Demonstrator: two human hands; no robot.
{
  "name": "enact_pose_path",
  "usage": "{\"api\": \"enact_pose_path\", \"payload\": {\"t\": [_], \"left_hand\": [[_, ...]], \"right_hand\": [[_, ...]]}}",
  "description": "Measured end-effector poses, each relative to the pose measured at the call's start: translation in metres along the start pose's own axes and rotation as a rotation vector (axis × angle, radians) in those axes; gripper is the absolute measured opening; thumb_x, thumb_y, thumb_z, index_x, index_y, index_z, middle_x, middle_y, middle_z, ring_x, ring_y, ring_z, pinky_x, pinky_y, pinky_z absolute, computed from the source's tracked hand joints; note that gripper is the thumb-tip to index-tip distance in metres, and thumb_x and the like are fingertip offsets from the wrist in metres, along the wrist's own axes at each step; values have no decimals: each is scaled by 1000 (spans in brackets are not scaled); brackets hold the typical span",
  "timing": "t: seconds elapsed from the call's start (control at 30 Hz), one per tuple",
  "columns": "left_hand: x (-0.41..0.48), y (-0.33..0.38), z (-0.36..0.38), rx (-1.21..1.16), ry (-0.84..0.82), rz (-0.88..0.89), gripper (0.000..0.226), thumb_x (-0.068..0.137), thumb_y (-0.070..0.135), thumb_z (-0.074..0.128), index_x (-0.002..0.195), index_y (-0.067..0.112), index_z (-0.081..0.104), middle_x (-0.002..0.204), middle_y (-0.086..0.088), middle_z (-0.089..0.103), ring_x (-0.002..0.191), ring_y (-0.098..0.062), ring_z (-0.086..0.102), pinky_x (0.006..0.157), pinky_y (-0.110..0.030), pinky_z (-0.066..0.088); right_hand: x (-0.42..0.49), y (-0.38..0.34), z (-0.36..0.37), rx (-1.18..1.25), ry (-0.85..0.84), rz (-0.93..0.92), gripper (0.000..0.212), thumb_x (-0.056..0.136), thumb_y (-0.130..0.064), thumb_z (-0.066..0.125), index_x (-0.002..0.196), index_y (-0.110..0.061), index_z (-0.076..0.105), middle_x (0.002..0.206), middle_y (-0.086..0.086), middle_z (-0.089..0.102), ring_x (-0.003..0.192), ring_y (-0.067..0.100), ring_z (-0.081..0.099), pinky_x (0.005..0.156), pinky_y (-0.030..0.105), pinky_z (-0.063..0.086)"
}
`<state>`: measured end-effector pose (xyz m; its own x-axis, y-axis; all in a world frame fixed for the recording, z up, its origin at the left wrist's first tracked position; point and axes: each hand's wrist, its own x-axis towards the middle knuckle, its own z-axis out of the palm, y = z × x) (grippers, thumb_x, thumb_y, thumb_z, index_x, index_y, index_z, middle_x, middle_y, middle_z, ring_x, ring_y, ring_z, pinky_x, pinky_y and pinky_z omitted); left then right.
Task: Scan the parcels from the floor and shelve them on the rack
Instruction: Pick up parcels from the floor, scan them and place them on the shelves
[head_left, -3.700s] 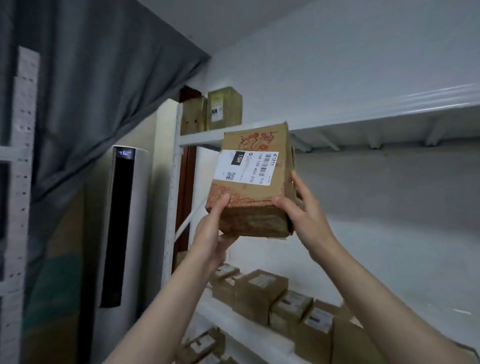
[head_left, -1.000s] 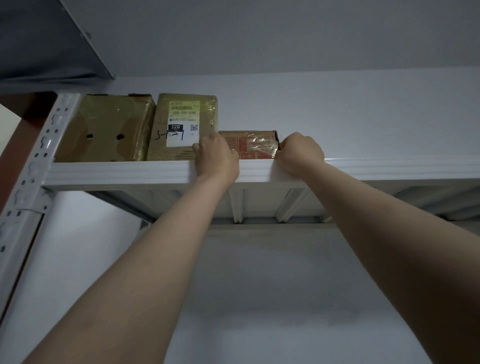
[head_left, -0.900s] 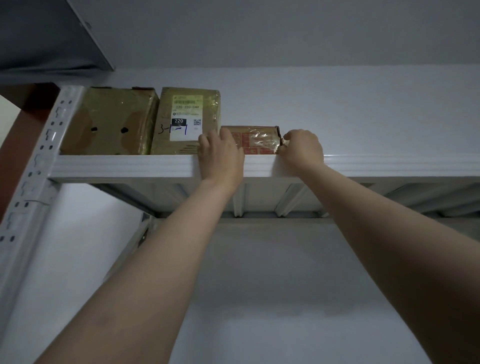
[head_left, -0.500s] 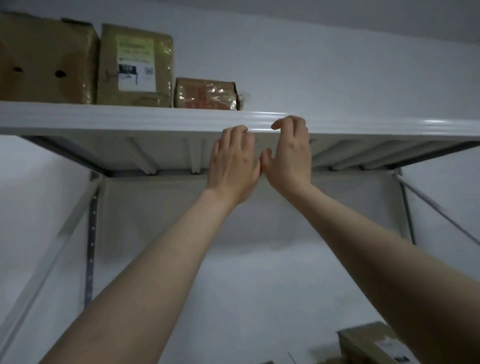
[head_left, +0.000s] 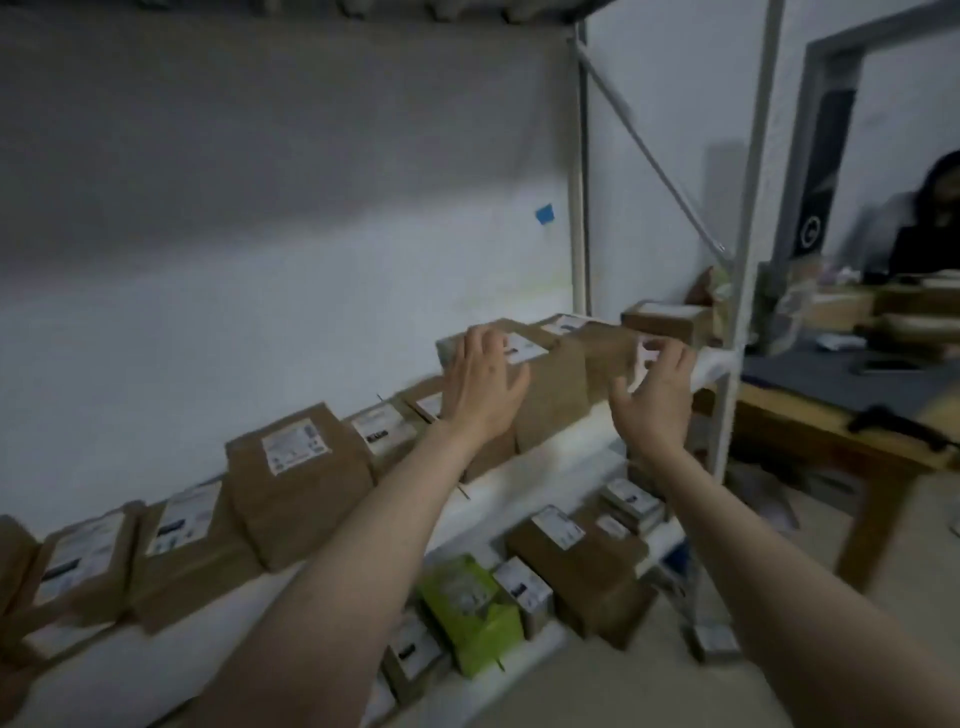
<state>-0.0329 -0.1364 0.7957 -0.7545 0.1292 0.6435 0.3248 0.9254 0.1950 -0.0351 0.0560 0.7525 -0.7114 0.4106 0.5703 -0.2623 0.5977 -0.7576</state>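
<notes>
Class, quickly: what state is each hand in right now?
Left hand: open, fingers spread, holding nothing.
Right hand: open, fingers spread, holding nothing.

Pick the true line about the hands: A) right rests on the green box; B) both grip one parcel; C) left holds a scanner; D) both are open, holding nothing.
D: the left hand and right hand show spread fingers with nothing in them.

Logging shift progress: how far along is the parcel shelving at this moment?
Done: a row of labelled brown parcels stands on the middle shelf, more below with a green box. In hand: nothing; left hand and right hand are open and empty before that row. Left: one small parcel seems to lie on the floor by the rack; most floor is unseen.
</notes>
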Motion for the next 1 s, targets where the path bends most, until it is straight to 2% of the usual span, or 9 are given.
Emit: {"api": "enact_pose_path", "payload": {"t": [0.07, 0.17, 0.3, 0.37, 0.43, 0.5, 0.67, 0.83, 1.0], "left_hand": [[-20, 29, 55, -20, -133, -76, 38, 102, 38, 49, 123, 7, 48, 132, -13, 43, 122, -31, 44, 100, -43, 43], [-57, 79, 133, -79, -314, -116, 40, 103, 38, 48, 128, 7, 47, 133, -12, 42, 123, -28, 43, 100, -39, 43], [-104, 147, 212, -111, -490, -132, 40, 103, 39, 47, 128, 8, 49, 135, -13, 42, 124, -28, 43, 97, -34, 42], [-124, 178, 240, -124, -566, -123, 44, 103, 41, 48, 132, 8, 48, 140, -14, 40, 127, -29, 42, 100, -36, 44], [-140, 201, 262, -147, -632, -116, 45, 102, 41, 50, 133, 7, 49, 141, -14, 39, 125, -26, 44, 94, -35, 49], [-149, 215, 283, -140, -683, -100, 45, 102, 42, 50, 132, 8, 48, 140, -14, 40, 122, -25, 45, 89, -32, 49], [-148, 227, 332, -135, -810, -122, 46, 103, 40, 47, 134, 6, 47, 136, -14, 43, 123, -25, 45, 95, -32, 43], [-123, 237, 391, -133, -867, -124, 47, 102, 39, 50, 135, 5, 49, 135, -14, 46, 119, -26, 49, 95, -33, 44], [-83, 249, 466, -156, -949, -86, 49, 101, 39, 51, 135, 3, 50, 136, -18, 46, 122, -29, 46, 98, -35, 43]], "right_hand": [[-14, 59, -29, -49, -30, 148, 45, 90, -14, 65, 128, -8, 41, 136, 12, 40, 103, 24, 53, 81, 36, 48], [-30, 143, -79, -127, -59, 347, 41, 89, -15, 67, 124, -13, 44, 132, 9, 47, 106, 25, 57, 85, 37, 52], [-53, 233, -132, -212, -173, 496, 37, 86, -15, 70, 118, -16, 49, 120, 7, 57, 107, 26, 60, 91, 47, 54], [-65, 268, -151, -245, -233, 561, 38, 86, -12, 69, 119, -15, 50, 121, 8, 59, 110, 27, 59, 92, 46, 53], [-75, 295, -166, -278, -282, 595, 38, 86, -13, 67, 121, -13, 51, 123, 8, 59, 110, 29, 58, 87, 41, 51], [-80, 318, -176, -302, -327, 623, 39, 86, -14, 66, 121, -10, 51, 121, 10, 60, 109, 31, 58, 82, 36, 47], [-82, 371, -187, -323, -335, 748, 42, 83, -15, 66, 122, -9, 53, 123, 12, 61, 110, 32, 59, 90, 43, 51], [-65, 420, -178, -351, -319, 853, 40, 86, -19, 65, 123, -11, 51, 124, 12, 61, 109, 33, 60, 87, 45, 52], [-30, 475, -151, -384, -334, 966, 46, 86, -24, 67, 125, -7, 50, 126, 14, 60, 110, 33, 59, 85, 40, 50]]}}
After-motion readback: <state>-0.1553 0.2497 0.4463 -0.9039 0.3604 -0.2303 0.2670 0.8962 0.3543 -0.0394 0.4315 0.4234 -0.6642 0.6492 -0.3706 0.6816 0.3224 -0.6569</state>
